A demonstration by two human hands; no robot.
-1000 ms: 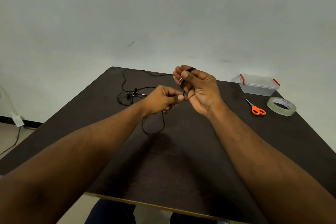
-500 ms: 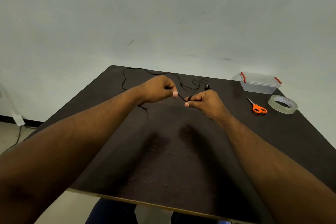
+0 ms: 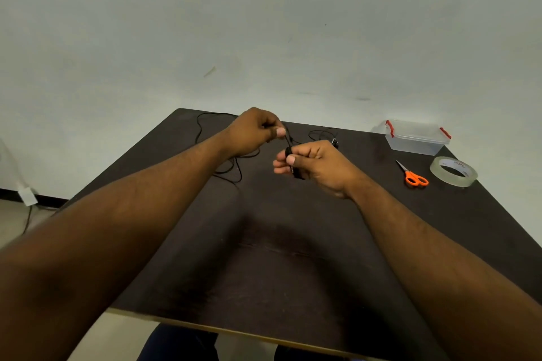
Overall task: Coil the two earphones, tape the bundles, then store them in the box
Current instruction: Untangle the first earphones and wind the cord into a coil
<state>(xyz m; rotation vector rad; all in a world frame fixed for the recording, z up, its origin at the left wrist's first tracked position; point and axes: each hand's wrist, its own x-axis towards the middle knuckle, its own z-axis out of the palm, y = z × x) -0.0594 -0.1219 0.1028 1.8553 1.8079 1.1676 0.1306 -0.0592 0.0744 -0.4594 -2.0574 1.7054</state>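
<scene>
My right hand point(image 3: 311, 164) holds a small black coil of earphone cable point(image 3: 294, 168) wound around its fingers, thumb pressing on it. My left hand point(image 3: 255, 132) pinches the same black cable just above and left of the coil, keeping a short stretch taut. The loose rest of the cable point(image 3: 231, 167) trails over the dark table behind my left wrist. A second earphone point(image 3: 322, 135) lies in loops at the far middle of the table. The clear plastic box point(image 3: 416, 138) with red clips stands at the far right.
Orange-handled scissors point(image 3: 412, 176) and a roll of clear tape point(image 3: 453, 170) lie right of my right hand, near the table's right edge point(image 3: 510, 214). A pale wall rises behind the table. A cable runs along the floor at far left.
My left hand rose and moved right over my right hand, carrying the cable. My right hand turned, and the black coil on its fingers now shows.
</scene>
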